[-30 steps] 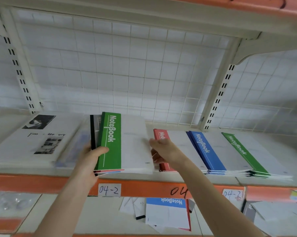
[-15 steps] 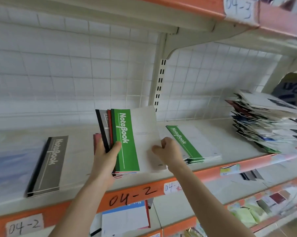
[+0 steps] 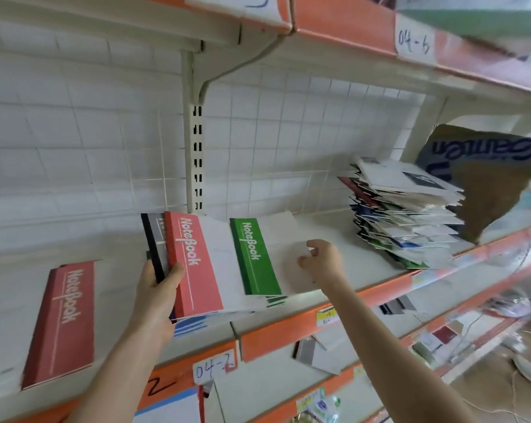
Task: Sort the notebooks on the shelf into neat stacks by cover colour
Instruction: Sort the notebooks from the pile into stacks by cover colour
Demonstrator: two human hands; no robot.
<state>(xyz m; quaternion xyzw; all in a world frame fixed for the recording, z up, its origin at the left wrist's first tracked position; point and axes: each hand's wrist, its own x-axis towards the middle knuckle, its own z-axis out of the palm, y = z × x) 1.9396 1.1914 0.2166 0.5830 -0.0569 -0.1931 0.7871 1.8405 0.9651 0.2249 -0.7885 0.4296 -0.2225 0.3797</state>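
This looks like a stationery shop or its stockroom: I stand at a long cream metal shelf (image 3: 328, 227) with an orange front strip (image 3: 276, 334), hung on a slotted upright (image 3: 197, 154) before a white wire-grid back panel (image 3: 74, 148). A handwritten paper label reading 04-2 (image 3: 215, 366) is stuck to the strip, and a small yellow price tag (image 3: 327, 315) sits further along. Many copies of the same goods lie about: a loose pile of notebooks (image 3: 410, 215) on the right, beside a torn cardboard box (image 3: 484, 190).
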